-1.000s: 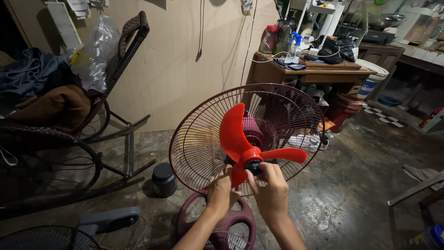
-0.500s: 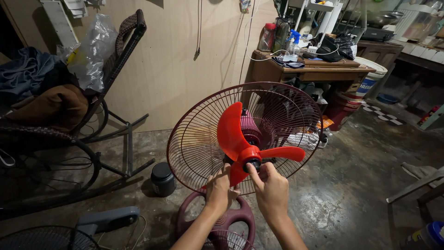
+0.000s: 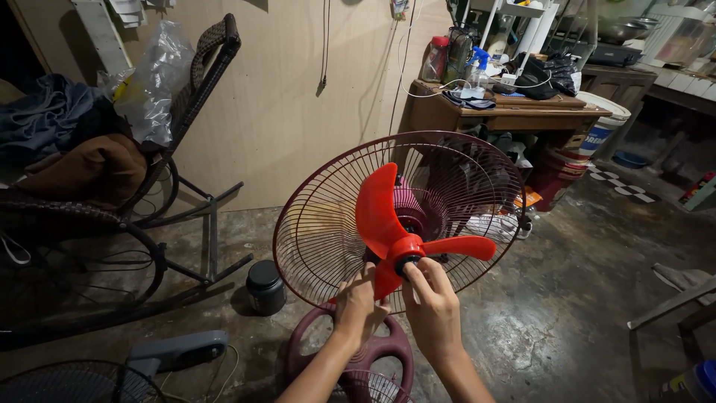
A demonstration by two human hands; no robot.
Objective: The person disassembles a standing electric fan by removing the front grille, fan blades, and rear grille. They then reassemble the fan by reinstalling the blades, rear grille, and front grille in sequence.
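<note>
Pinching black hub cap [image 3: 407,263] w/ right hand [image 3: 432,310], left hand [image 3: 356,304] steadying red blade [image 3: 403,224].

Fan blade [image 3: 406,224] sits in front of the rear grille [image 3: 328,224], centre of view; both hands [image 3: 395,306] are at its hub, left hand [image 3: 356,306] just left of the right hand [image 3: 432,310], with the fan base [image 3: 373,351] on the floor below them. Jar [image 3: 265,286] stands on the floor left of the grille, rocking chair [image 3: 149,172] farther left against the wall. Bench [image 3: 507,112] stands behind and right of the fan, bottles [image 3: 447,56] on it.
</note>
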